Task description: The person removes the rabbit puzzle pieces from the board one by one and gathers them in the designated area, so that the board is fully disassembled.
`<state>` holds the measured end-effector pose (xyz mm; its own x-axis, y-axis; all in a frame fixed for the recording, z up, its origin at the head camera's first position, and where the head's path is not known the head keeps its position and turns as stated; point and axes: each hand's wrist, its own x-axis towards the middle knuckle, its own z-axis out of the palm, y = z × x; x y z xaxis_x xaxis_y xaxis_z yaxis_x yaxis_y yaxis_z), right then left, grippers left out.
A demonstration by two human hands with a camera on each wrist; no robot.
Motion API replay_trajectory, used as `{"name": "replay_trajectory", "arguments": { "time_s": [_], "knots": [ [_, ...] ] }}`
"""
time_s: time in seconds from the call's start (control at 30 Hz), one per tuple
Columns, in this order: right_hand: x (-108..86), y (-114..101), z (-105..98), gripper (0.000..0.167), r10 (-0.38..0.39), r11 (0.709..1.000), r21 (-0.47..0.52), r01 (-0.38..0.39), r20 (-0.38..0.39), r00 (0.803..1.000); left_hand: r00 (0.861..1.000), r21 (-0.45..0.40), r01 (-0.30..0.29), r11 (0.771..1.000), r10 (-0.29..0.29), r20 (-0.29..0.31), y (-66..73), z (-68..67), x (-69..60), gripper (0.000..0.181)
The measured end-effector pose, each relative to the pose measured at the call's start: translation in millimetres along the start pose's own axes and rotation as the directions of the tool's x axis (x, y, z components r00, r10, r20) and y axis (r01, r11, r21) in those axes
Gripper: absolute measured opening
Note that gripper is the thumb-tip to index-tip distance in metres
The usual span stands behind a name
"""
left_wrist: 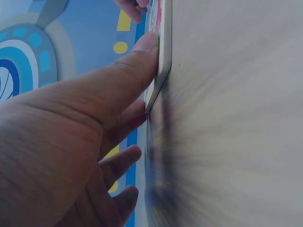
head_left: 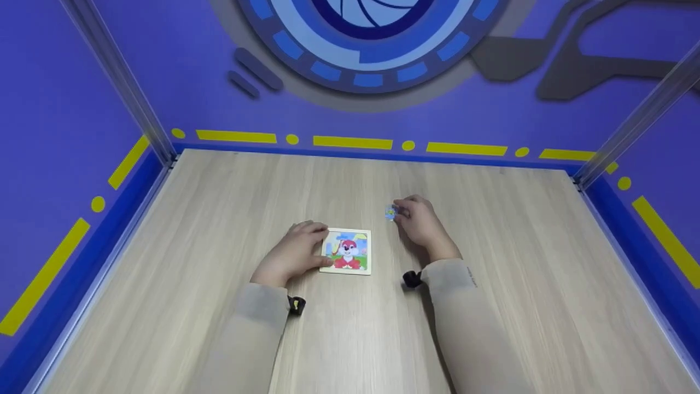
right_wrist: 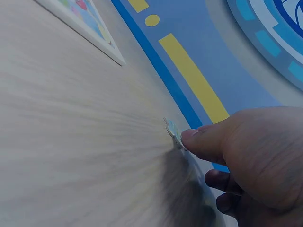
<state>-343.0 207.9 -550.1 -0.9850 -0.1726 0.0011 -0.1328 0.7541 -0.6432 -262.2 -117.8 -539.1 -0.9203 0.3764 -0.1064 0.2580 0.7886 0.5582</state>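
A square jigsaw puzzle [head_left: 346, 250] with a pale wooden rim and a red-and-white rabbit picture lies flat on the table. My left hand [head_left: 294, 253] rests at its left side, thumb laid over the left rim and fingertips touching near the far left corner. In the left wrist view, the thumb [left_wrist: 137, 59] presses on the board from above while the other fingers stay loosely extended. To the right of the board and beyond it, my right hand [head_left: 421, 223] pinches a small blue puzzle piece [head_left: 390, 212] by its right side. The right wrist view shows the piece [right_wrist: 172, 128] tilted, close to the tabletop.
The light wood table [head_left: 350, 339] ends at a blue-purple back wall [head_left: 350, 123] with yellow dashes. Similar panels [head_left: 49, 164] stand along both sides. A black wrist device [head_left: 297, 305] sits at the left cuff, another [head_left: 412, 279] at the right.
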Motion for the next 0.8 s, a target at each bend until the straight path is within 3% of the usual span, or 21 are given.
{"name": "replay_trajectory", "arguments": {
  "time_s": [0.3, 0.47, 0.63, 0.8],
  "knots": [
    [-1.3, -9.2, 0.2, 0.045, -0.033, 0.999, 0.040, 0.034, -0.016, 0.999, 1.000, 0.007, -0.001, 1.000, 0.001, 0.002, -0.2, 0.1, 0.2, 0.080],
    [-5.6, -27.8, 6.1, 0.042, -0.048, 0.995, 0.088, 0.051, -0.027, 0.998, 1.000, 0.021, -0.001, 1.000, 0.001, 0.007, -0.3, 0.4, 0.7, 0.080],
    [-13.7, -58.0, 18.1, 0.040, -0.079, 0.983, 0.171, 0.069, 0.052, 0.996, 1.000, 0.024, -0.008, 1.000, 0.008, 0.008, -0.3, -1.0, 1.0, 0.079],
    [-20.8, -76.7, 29.0, 0.040, -0.154, 0.974, 0.187, 0.126, 0.143, 0.978, 1.000, 0.023, -0.023, 0.999, 0.022, 0.006, -1.2, -1.2, 1.4, 0.078]
  ]
}}
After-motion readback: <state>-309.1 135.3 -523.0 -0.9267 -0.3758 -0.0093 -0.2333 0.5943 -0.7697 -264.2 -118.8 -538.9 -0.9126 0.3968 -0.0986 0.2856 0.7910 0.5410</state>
